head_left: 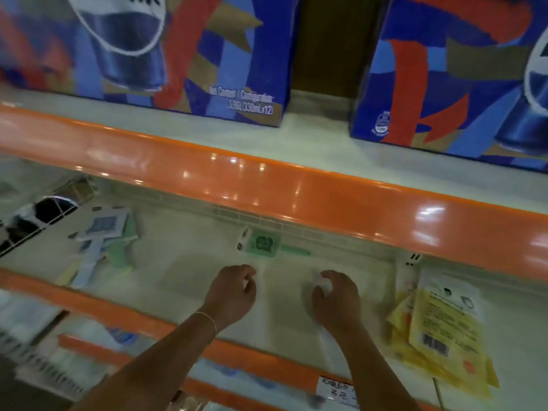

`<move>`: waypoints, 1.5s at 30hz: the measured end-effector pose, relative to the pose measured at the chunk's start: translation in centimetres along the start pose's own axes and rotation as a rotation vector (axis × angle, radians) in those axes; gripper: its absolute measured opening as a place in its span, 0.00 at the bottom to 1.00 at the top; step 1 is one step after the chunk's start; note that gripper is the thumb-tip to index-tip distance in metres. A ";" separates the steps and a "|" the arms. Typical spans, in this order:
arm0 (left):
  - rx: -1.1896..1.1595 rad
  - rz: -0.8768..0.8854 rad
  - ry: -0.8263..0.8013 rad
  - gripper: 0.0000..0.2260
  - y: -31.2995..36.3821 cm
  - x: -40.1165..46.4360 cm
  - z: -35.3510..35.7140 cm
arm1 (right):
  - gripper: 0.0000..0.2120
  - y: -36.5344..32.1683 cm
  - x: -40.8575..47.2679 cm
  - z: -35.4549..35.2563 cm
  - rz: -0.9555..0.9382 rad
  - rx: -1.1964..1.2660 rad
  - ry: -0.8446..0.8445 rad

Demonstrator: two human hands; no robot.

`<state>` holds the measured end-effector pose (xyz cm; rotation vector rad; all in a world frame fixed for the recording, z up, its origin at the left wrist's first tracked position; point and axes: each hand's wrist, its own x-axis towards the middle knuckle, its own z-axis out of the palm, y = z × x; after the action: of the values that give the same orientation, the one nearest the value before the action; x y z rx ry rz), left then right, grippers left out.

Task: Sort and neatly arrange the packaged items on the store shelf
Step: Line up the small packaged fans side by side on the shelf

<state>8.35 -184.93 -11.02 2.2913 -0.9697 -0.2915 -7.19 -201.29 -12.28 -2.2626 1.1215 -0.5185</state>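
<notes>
Over the shelf's (184, 262) front edge, left hand (231, 293) and right hand (336, 299) hover, fingers loosely curled, holding nothing; yellow packets (441, 330) lie rightward.

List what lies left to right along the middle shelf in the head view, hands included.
Wire basket → blue and green packets pile → left hand, with the green packet just behind it → right hand → yellow packets pile.

Packets scattered flat on the pale shelf (184, 262).
Blue-and-green packets (100, 241) left, one green packet (262, 243) at the back, yellow packets (444, 336) right.
</notes>
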 end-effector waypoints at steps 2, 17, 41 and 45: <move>0.026 -0.011 0.014 0.14 -1.6 -0.1 -1.4 | 0.20 -1.2 1.4 1.7 -0.045 -0.077 -0.047; 0.231 0.291 -0.149 0.17 -9.7 3.0 -4.6 | 0.14 -7.3 4.2 9.2 -0.063 -0.514 -0.051; 0.103 0.443 -0.051 0.22 -13.3 2.7 -2.4 | 0.23 -13.3 -4.1 9.2 0.431 0.100 -0.177; 0.000 0.369 -0.096 0.19 -12.4 2.4 -3.4 | 0.21 -12.5 -4.8 9.4 0.425 0.155 -0.154</move>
<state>18.49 -178.43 -16.04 2.0615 -1.4136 -0.2444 2.82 -188.29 -12.09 -1.8270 1.3799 -0.2438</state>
